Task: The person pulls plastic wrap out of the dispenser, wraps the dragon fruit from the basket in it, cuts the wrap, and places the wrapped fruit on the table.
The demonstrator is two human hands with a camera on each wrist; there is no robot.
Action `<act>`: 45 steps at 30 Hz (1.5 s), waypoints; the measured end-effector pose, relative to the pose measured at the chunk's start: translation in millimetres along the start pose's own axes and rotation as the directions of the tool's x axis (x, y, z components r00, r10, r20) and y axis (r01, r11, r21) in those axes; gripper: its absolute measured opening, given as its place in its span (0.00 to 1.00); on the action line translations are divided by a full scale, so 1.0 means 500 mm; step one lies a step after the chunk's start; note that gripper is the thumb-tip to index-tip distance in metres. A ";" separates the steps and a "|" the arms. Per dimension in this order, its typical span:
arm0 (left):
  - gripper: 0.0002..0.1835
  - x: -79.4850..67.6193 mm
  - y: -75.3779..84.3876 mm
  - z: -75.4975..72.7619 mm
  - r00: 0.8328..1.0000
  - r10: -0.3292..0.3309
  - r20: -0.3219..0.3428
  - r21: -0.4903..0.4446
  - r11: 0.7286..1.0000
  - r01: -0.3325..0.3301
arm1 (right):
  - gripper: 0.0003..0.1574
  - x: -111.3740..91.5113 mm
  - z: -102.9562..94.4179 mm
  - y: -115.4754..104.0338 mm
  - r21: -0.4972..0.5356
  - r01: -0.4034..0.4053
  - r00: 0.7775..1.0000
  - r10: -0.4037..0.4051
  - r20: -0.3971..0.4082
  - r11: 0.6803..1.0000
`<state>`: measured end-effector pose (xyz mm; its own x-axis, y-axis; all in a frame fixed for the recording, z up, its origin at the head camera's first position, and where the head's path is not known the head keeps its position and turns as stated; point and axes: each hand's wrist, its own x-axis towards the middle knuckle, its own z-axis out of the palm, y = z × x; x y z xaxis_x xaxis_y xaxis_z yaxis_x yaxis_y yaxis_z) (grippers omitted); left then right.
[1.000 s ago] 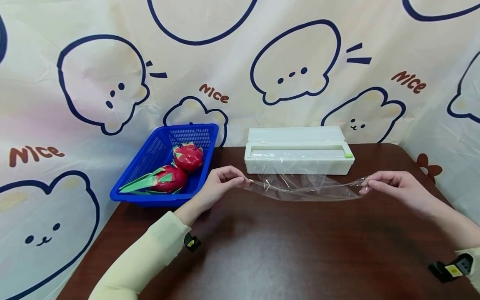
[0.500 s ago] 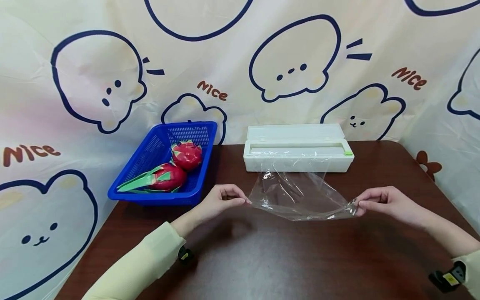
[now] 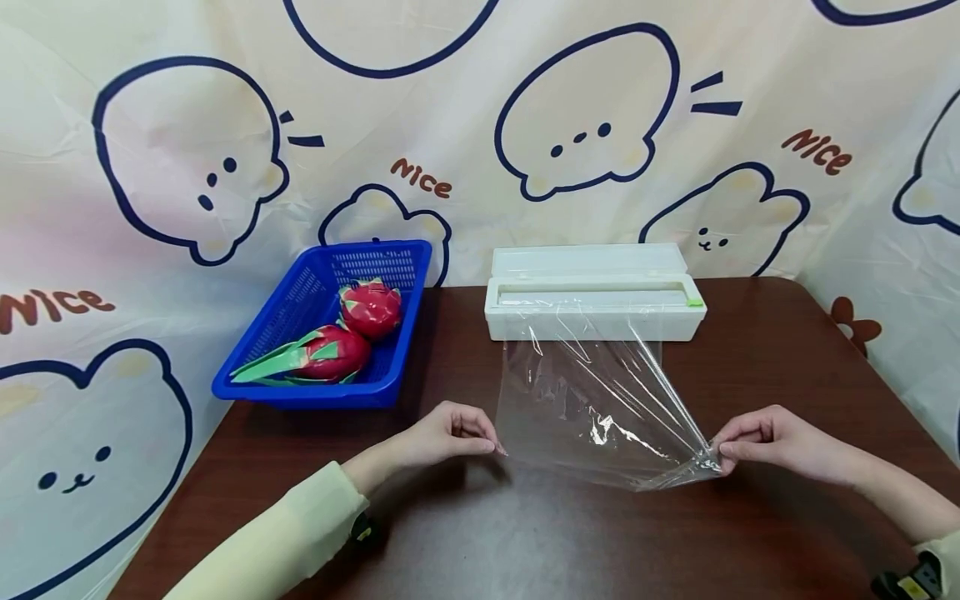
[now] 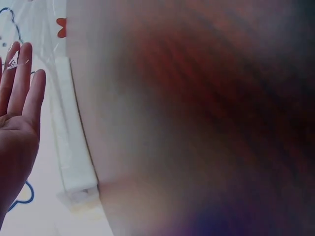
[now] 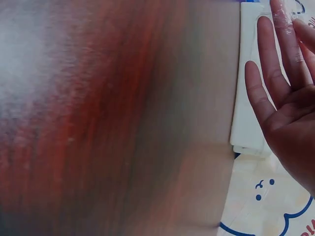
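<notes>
A sheet of clear plastic wrap stretches toward me from a white wrap dispenser box at the back of the table. My left hand pinches the sheet's near left corner between thumb and fingertips. At the near right corner my right hand pinches the wrap, which is bunched and creased there. Diagonal folds run from that corner up to the box. The dispenser's lid stands raised, and a small green piece sits at its right end. Both wrist views show the palms with wrap at the fingertips.
Left of the dispenser stands a blue basket holding two dragon fruits, one round and one with long green leaves. The brown table ends at a printed cloth behind and on both sides.
Both hands have drawn the wrap toward me and down, so a longer sheet now lies out from the dispenser. The basket and box stay in place.
</notes>
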<state>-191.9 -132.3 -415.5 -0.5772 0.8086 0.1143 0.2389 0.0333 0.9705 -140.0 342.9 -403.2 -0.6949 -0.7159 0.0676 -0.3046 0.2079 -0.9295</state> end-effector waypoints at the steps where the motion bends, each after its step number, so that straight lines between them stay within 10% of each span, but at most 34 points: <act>1: 0.04 -0.001 -0.002 0.002 1.000 -0.013 0.011 -0.009 1.000 0.013 | 0.16 -0.002 0.002 0.003 -0.004 0.004 1.000 -0.004 -0.001 1.000; 36: 0.04 -0.016 -0.001 0.023 0.995 -0.072 0.071 0.032 0.997 0.070 | 0.20 -0.028 0.019 -0.019 -0.104 0.092 0.994 -0.098 -0.055 0.990; 45: 0.04 -0.010 -0.010 0.026 0.994 -0.093 0.061 0.055 0.994 0.090 | 0.16 -0.024 0.035 0.030 -0.098 -0.005 0.999 0.001 -0.037 0.995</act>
<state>-179.9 -129.0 -423.6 -0.5482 0.8363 0.0102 0.2286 0.1381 0.9637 -124.7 342.9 -424.2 -0.7190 -0.6904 0.0802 -0.3640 0.2758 -0.8896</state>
